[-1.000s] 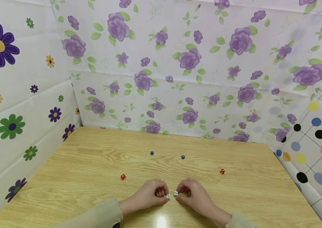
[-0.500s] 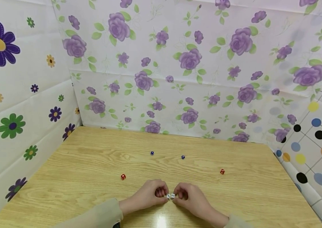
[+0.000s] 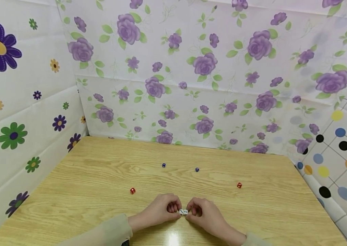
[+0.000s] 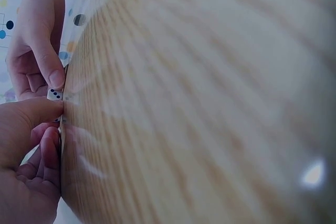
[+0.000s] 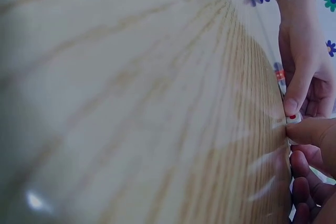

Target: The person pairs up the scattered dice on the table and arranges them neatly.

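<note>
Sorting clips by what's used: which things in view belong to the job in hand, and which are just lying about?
Job in hand:
left white die, pinched in left grip
right white die, pinched in right grip

Seemingly just lying about, untouched:
left red die, right red die
left blue die, right blue die

Wooden table (image 3: pixel 93 171), two white dice (image 3: pixel 181 212) (image 3: pixel 186 212), two red dice (image 3: pixel 132 191) (image 3: pixel 239 185), two blue dice (image 3: pixel 163 165) (image 3: pixel 197 169)

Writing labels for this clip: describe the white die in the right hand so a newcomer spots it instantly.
On the wooden table, low in the head view, the left hand and right hand are close together. Each pinches one die; yours is the right white die, its upper face showing two dots side by side, unlike the left white die with its diagonal row.
</note>
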Available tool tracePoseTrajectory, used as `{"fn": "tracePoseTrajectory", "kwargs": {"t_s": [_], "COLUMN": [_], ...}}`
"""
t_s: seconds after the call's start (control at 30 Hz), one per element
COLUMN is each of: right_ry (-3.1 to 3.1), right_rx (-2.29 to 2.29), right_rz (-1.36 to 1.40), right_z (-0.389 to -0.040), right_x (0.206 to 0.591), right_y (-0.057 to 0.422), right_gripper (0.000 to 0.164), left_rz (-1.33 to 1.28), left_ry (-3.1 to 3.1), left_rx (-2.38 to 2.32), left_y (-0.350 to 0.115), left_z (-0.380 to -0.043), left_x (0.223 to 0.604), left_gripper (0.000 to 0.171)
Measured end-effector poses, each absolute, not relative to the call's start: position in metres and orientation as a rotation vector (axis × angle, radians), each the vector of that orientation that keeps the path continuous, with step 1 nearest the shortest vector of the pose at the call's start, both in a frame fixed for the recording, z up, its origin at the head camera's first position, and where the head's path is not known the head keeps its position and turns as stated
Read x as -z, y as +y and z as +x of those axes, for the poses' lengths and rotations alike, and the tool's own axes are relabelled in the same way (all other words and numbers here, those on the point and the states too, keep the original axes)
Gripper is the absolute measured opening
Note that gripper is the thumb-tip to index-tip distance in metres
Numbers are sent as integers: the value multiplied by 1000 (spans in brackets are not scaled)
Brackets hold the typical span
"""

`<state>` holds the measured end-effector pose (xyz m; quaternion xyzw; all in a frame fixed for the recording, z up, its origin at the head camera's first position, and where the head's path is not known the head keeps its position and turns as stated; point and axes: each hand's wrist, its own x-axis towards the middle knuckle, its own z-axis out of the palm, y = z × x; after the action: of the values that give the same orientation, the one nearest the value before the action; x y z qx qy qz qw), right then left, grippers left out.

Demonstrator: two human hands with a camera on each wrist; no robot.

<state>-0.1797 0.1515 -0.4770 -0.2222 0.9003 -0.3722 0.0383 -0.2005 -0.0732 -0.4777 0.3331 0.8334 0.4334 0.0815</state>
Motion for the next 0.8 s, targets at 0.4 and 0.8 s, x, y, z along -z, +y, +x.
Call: {"fn": "tracePoseTrajectory", "kwargs": {"t_s": [0.4,0.8], "right_ry": [2760,2753], "right_rx": [1125,1131], "right_rz": [-679,-690], "right_z": [-180,-182], "right_x": [479,479], "right_y": [153,152], "right_gripper": [13,13], "left_rz": [967,955], "left_ry": [2487,2476], "left_rx": [-1301,-1319], "left_y": [-72,-72], "left_z": [-200,-200], "left_x": [477,475], "left_gripper": [13,13]}}
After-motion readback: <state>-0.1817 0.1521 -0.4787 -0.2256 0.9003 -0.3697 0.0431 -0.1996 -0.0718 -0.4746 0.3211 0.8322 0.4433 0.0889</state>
